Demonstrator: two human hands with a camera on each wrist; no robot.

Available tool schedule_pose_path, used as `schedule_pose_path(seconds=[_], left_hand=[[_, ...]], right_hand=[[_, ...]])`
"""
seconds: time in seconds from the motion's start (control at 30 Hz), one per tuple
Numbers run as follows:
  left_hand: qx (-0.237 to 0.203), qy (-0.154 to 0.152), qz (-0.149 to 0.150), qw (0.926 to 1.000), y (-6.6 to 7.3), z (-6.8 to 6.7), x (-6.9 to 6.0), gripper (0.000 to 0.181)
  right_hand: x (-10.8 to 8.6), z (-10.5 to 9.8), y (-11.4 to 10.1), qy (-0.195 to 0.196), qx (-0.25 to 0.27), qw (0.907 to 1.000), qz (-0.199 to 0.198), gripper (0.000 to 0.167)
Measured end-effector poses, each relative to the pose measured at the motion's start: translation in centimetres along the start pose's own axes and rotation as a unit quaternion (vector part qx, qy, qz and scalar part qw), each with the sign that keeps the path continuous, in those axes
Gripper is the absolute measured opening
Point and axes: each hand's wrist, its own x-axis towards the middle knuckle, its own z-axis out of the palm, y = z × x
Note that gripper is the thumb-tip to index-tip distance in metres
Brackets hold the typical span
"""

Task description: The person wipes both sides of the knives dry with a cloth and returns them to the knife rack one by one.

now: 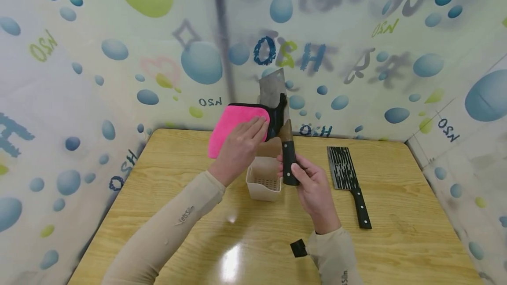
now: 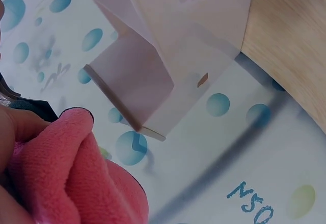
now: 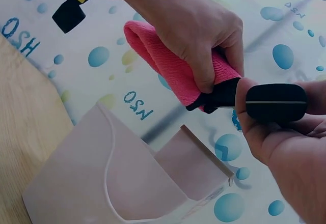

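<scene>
A cleaver with a broad grey blade [image 1: 271,89] is held up over the table, its black handle [image 1: 289,162] gripped by my right hand [image 1: 317,188]. My left hand [image 1: 241,144] pinches a pink cloth with a dark edge [image 1: 223,129] around the blade's lower part, hiding some of the metal. In the right wrist view the left hand [image 3: 196,35] presses the pink cloth [image 3: 163,63] close to the right hand [image 3: 285,142], which holds the handle, its black butt end [image 3: 276,102] facing the camera. The left wrist view shows the folded cloth [image 2: 76,173] under the left fingers.
Below and behind the hands stands a beige holder [image 1: 263,192] with a slotted bottom. A second cleaver with a black-streaked blade [image 1: 341,168] lies on the wooden table [image 1: 178,232] at the right. A small black piece [image 1: 299,248] is beside my right sleeve. Patterned fabric surrounds the table.
</scene>
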Motion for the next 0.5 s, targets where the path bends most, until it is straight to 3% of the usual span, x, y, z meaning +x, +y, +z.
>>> schedule_pose_path(seconds=[0.5], left_hand=[[0.022, -0.033, 0.0, 0.9992, -0.41, -0.37, 0.37, 0.04]], right_hand=[[-0.18, -0.57, -0.18, -0.018, -0.05, 0.9985, 0.012, 0.044]])
